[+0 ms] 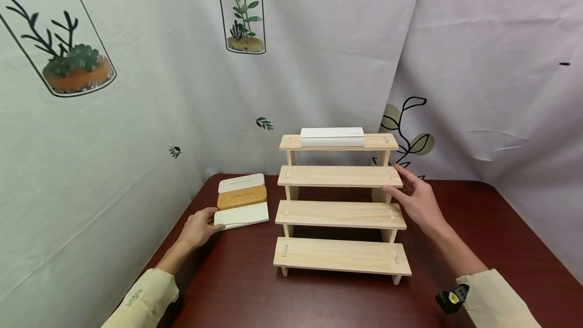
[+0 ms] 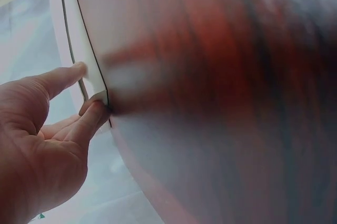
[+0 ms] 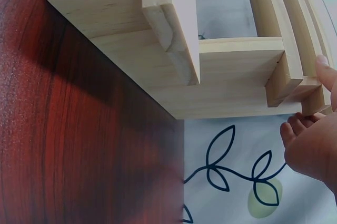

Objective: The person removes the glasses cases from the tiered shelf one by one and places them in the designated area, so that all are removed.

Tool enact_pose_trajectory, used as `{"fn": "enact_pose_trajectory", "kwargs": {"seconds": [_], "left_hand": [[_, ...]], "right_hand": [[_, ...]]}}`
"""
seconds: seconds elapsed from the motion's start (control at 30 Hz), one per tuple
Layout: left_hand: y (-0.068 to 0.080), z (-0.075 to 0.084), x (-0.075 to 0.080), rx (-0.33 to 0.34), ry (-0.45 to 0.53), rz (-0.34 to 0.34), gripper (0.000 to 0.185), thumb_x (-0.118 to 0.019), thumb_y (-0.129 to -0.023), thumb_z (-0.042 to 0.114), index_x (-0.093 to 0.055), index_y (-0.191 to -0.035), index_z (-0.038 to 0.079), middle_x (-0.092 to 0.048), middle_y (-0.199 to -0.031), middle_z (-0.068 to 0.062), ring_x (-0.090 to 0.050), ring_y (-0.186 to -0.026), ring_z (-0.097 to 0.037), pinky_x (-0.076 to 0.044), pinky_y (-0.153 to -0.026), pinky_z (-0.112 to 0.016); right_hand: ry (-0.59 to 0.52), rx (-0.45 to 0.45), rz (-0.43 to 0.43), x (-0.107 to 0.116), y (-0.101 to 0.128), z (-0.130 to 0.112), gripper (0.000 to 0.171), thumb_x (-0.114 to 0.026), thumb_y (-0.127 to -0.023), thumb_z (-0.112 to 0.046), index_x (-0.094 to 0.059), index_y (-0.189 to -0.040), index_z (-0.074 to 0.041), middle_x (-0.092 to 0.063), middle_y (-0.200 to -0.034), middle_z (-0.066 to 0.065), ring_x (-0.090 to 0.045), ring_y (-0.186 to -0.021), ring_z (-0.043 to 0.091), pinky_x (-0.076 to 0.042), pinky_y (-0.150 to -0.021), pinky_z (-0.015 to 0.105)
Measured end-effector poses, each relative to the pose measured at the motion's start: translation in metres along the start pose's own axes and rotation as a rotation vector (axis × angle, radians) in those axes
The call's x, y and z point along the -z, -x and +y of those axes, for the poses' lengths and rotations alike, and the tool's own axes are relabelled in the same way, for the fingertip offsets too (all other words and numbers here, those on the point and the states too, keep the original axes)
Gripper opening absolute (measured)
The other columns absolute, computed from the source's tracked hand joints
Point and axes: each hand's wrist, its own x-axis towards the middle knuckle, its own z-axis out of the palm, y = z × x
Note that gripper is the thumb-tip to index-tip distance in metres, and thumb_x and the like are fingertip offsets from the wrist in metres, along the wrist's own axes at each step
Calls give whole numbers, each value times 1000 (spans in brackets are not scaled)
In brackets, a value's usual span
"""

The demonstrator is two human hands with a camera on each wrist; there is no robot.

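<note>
My left hand (image 1: 198, 227) pinches the left end of a flat cream-white case (image 1: 243, 215) lying on the table. In the left wrist view, thumb and fingertips touch the end of this case (image 2: 87, 39). Behind it lie an orange-tan case (image 1: 242, 197) and another white case (image 1: 241, 182), side by side. With my right hand (image 1: 421, 204) I hold the right end of a pale wooden step shelf (image 1: 339, 214) at its second tier from the top. The right wrist view shows the thumb on that board's edge and curled fingers beside the end of the shelf (image 3: 231, 81).
A long white box (image 1: 332, 137) sits on the shelf's top tier. The dark red-brown table (image 1: 237, 277) ends at a white curtain (image 1: 182, 90) with plant prints, which hangs behind and on both sides. A black watch-like device (image 1: 452, 298) is at my right cuff.
</note>
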Motion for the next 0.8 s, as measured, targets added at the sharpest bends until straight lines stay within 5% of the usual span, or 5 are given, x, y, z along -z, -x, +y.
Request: {"fn": "enact_pose_trajectory", "kwargs": {"seconds": [0.8], "left_hand": [[4, -4, 2, -2, 93, 2, 63, -78, -87, 14, -50, -138, -9, -55, -132, -33, -62, -115, -40, -55, -89, -47]], "right_hand": [[13, 4, 3, -1, -1, 3, 78, -71, -93, -37, -32, -156, -12, -45, -149, 18, -50, -131, 36, -43, -81, 4]]}}
